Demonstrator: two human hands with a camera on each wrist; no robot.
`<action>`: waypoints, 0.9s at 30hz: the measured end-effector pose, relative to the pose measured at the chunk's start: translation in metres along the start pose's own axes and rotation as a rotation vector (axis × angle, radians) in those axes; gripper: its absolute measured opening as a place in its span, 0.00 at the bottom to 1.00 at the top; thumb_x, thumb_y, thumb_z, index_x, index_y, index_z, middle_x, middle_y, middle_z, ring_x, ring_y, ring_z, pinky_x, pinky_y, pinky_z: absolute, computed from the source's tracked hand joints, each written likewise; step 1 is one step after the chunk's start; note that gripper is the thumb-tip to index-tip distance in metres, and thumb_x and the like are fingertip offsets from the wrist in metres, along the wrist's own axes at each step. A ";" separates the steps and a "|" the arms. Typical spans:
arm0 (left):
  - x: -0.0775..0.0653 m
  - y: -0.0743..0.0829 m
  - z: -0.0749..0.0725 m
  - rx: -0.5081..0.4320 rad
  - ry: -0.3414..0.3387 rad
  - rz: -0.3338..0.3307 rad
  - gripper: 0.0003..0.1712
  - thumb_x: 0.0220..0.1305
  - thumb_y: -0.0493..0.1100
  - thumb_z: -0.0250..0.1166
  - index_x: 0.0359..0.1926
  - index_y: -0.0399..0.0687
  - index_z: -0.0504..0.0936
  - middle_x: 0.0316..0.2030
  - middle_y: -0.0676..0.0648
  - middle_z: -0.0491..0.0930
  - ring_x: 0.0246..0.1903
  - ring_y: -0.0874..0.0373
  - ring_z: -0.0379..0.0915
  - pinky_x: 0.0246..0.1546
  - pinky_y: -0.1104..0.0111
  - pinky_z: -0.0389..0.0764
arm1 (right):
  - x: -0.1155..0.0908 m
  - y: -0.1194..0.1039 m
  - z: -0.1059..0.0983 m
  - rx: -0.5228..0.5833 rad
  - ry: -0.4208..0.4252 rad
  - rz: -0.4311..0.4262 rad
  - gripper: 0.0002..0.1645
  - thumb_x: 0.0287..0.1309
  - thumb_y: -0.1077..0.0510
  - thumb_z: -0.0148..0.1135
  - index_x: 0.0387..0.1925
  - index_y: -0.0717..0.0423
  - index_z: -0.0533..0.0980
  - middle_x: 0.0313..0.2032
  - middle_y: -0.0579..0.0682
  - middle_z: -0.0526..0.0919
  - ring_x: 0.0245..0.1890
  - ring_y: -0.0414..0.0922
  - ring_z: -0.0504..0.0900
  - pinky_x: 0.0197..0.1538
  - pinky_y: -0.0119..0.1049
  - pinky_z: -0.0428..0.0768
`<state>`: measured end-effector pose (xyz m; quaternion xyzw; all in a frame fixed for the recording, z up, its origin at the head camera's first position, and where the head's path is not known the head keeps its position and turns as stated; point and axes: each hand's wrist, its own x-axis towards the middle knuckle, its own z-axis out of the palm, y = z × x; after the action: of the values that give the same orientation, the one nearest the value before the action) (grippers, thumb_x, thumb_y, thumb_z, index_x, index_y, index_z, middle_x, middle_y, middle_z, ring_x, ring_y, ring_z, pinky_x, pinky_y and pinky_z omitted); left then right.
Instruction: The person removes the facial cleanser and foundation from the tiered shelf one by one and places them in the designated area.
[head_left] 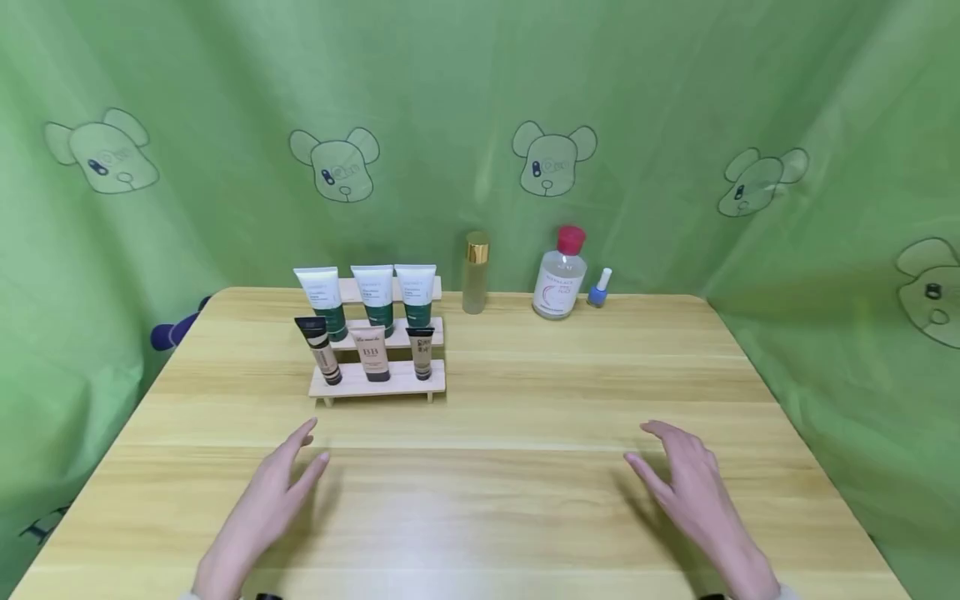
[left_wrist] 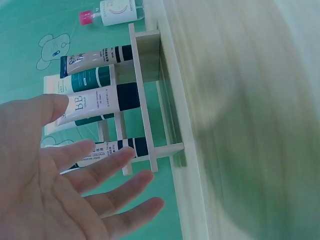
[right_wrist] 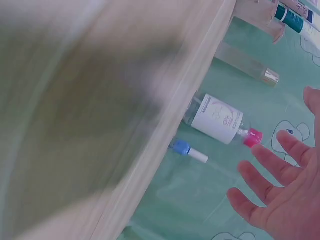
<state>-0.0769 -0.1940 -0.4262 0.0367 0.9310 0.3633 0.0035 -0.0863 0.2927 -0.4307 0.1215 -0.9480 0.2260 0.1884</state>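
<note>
Both hands were held over the table, released, with fingers loosely spread: the left hand was placed in front of the rack, the right hand towards the table's right side. The rack, made of pale wood with stepped tiers and short legs, was set at the back left. On its lower tier three tubes were stood cap down: a striped tube, black at its flat end and banded below, was tilted left; a BB tube, pale pink with a dark cap, was placed in the middle; a small tube, beige with a black top and dark lettering, was set at the right. Three white tubes with green lower parts were lined up behind. Along the table's back edge, a slim bottle with a gold band, a clear bottle with a red cap and white label, and a blue polish with a white cap were seen against the green cloth, printed with animal heads
</note>
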 end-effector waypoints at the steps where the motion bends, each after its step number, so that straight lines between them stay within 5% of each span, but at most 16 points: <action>1: 0.002 0.000 0.000 -0.005 -0.002 -0.005 0.35 0.73 0.52 0.49 0.71 0.35 0.53 0.61 0.28 0.65 0.60 0.31 0.61 0.59 0.39 0.59 | 0.001 -0.001 0.000 0.008 -0.006 0.003 0.28 0.58 0.53 0.64 0.54 0.67 0.70 0.52 0.66 0.75 0.53 0.64 0.69 0.50 0.63 0.62; 15: 0.023 -0.005 -0.004 -0.096 -0.058 -0.119 0.38 0.74 0.56 0.44 0.71 0.33 0.49 0.62 0.28 0.63 0.59 0.31 0.63 0.59 0.44 0.65 | 0.024 -0.018 0.027 0.110 -0.104 -0.027 0.29 0.60 0.53 0.63 0.56 0.67 0.69 0.53 0.65 0.75 0.54 0.62 0.69 0.55 0.62 0.62; 27: 0.034 -0.006 -0.001 -0.132 0.013 -0.146 0.39 0.74 0.57 0.44 0.71 0.33 0.49 0.62 0.28 0.64 0.57 0.33 0.66 0.57 0.45 0.67 | 0.043 -0.038 0.051 0.230 -0.152 -0.050 0.30 0.60 0.54 0.62 0.58 0.67 0.67 0.55 0.64 0.74 0.56 0.60 0.70 0.57 0.58 0.66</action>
<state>-0.1113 -0.1967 -0.4292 -0.0339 0.9051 0.4230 0.0262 -0.1285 0.2293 -0.4408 0.1828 -0.9241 0.3183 0.1064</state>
